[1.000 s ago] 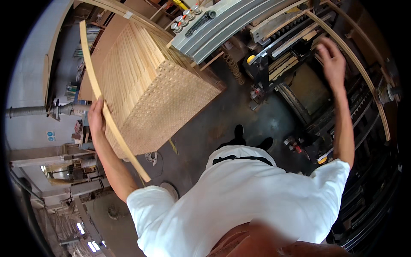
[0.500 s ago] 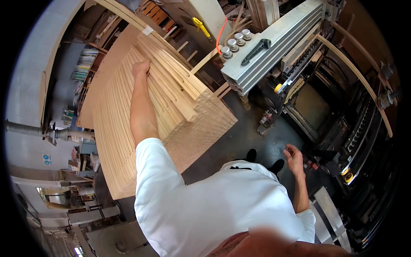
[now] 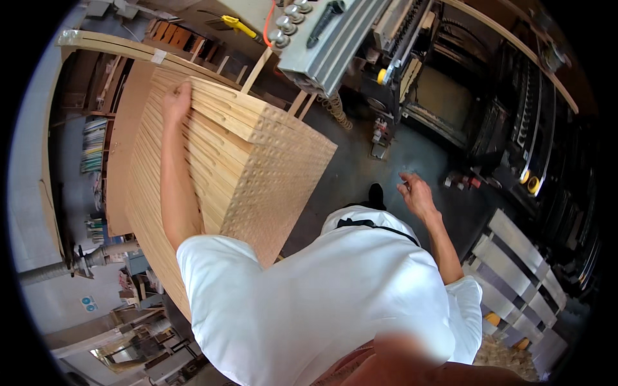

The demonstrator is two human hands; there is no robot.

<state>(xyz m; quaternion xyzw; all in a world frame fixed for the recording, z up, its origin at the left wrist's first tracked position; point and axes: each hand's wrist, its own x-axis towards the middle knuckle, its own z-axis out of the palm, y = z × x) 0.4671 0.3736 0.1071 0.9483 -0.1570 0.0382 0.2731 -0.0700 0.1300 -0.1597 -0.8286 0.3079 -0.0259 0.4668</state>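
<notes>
My left arm reaches out over a large stack of pale wooden strips [image 3: 222, 170]. My left hand [image 3: 176, 103] is closed at the far end of the upper strips, its fingers curled against an edge and partly hidden. Grooves or slots run along several top strips, and their near ends form a dotted, stepped face. My right hand [image 3: 417, 195] hangs over the floor to the right of the stack. Its fingers are loosely bent and apart, with nothing in them.
A grey metal machine bed [image 3: 338, 48] with round knobs and a black lever stands beyond the stack. Dark machinery [image 3: 489, 109] fills the right side. A brown board [image 3: 122, 154] stands along the stack's left. At lower right lie grey slatted panels [image 3: 515, 270].
The view has shifted, with the stack now further left. My left hand is nearer the strips' far edge, and the upper strips sit more evenly. My right hand's fingers have spread.
</notes>
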